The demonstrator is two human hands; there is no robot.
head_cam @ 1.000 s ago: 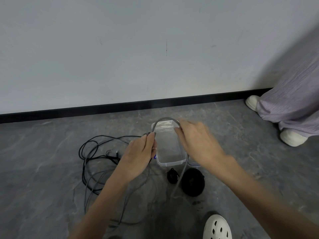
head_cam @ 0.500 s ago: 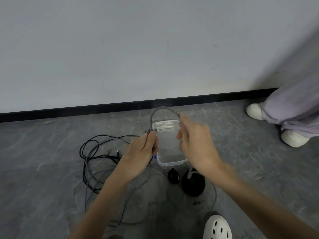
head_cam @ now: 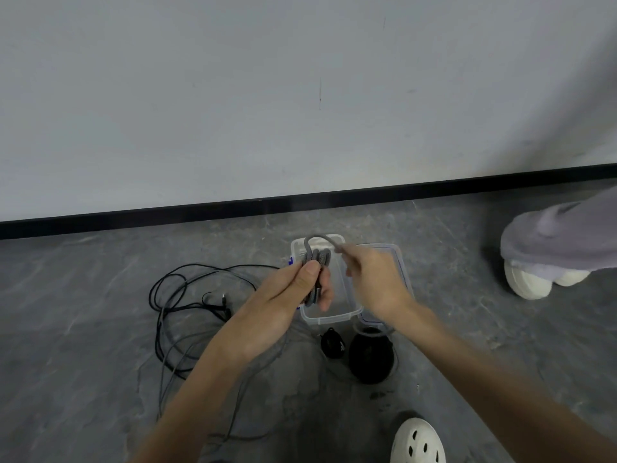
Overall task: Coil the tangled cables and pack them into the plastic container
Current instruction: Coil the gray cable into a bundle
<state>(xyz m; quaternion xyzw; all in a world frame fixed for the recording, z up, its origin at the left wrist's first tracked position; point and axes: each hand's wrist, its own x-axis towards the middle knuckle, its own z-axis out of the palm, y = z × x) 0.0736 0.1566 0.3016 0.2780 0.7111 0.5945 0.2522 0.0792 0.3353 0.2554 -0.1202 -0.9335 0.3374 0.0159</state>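
The left hand [head_cam: 293,295] grips a small bundle of grey braided cable [head_cam: 320,259], thumb pressed on top of the coils and fingers curled round them from below; the right hand [head_cam: 374,282], blurred, pinches the same cable just right of the bundle, so an arched loop rises between the two hands. Directly beneath the hands sits the clear plastic container [head_cam: 330,318], open on the floor [head_cam: 100,329]; its lid [head_cam: 401,262], edged in blue, lies under the right hand against the container's right side, touching or overlapping, I cannot tell which. Left of the left hand a tangle of thin black cables [head_cam: 173,295] sprawls on the floor; below the right wrist lie a round black object [head_cam: 370,357] and a smaller black one [head_cam: 332,342]; a white perforated shoe [head_cam: 417,441] shows below the right forearm; far right of the right hand stands another person's leg in lilac trousers [head_cam: 561,242] and white shoes [head_cam: 526,284].
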